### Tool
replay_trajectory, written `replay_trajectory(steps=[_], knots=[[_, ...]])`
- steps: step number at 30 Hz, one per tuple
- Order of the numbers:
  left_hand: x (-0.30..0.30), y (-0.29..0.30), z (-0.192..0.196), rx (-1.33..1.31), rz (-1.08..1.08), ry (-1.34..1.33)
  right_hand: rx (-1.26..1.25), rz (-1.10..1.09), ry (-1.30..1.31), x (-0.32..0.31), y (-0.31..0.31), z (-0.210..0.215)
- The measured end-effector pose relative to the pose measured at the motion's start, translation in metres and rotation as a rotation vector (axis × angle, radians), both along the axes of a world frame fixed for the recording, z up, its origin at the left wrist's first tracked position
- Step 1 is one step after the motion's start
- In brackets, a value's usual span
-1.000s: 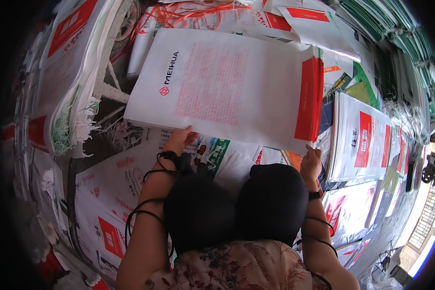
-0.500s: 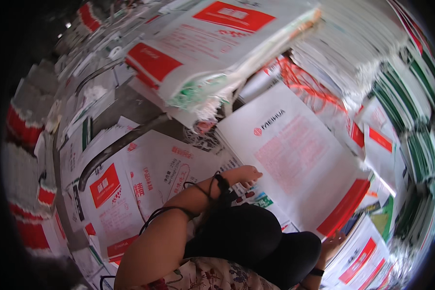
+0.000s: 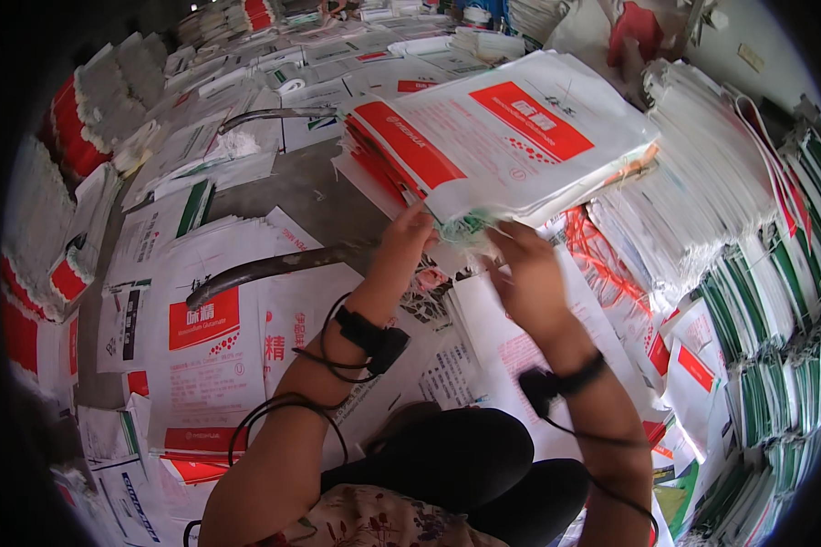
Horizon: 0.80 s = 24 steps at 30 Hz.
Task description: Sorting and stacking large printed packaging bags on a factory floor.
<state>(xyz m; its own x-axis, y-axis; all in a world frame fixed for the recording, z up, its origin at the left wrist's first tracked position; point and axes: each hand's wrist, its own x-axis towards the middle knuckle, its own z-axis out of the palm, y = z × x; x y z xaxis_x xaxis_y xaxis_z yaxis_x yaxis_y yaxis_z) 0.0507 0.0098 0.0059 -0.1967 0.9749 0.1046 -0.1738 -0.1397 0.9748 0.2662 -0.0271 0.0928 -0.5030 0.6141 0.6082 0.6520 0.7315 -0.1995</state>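
Observation:
In front of me a thick stack of flat white and red woven sacks (image 3: 511, 128) lies slightly tilted. Its near corner is frayed, with loose green and white threads (image 3: 470, 228). My left hand (image 3: 409, 235) is at that corner, its fingers closed on the edge of a sack. My right hand (image 3: 526, 273) is beside the frayed threads, thumb and fingers apart; the fingertips are partly hidden by the threads. Below my hands, a white sack with pink print (image 3: 511, 365) lies partly covered by my right forearm.
Flat sacks (image 3: 210, 365) lie to the left beside a dark curved bar (image 3: 274, 269). Tall bundles of white sacks (image 3: 684, 210) and green-edged sacks (image 3: 757, 310) rise at right. Orange netting (image 3: 602, 260) sits between stacks. Red-ended bundles (image 3: 87, 123) stand at far left.
Both hands have left the white sack in front of my knees and moved up to the frayed corner of the thick stack. The view has shifted to show more of the room's far side.

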Motion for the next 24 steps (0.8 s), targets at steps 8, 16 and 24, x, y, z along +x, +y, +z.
replay_trajectory(steps=[8, 16, 24], knots=[[-0.013, 0.008, 0.016, -0.027, -0.065, -0.236, -0.045, -0.134, -0.375, -0.086, 0.074, -0.007], [-0.004, 0.025, 0.011, 0.07, -0.032, -0.257, -0.091, -0.14, -0.28, -0.084, 0.082, 0.02], [0.005, 0.028, 0.024, 0.05, -0.049, -0.275, -0.038, -0.114, -0.105, -0.076, 0.095, 0.002]])
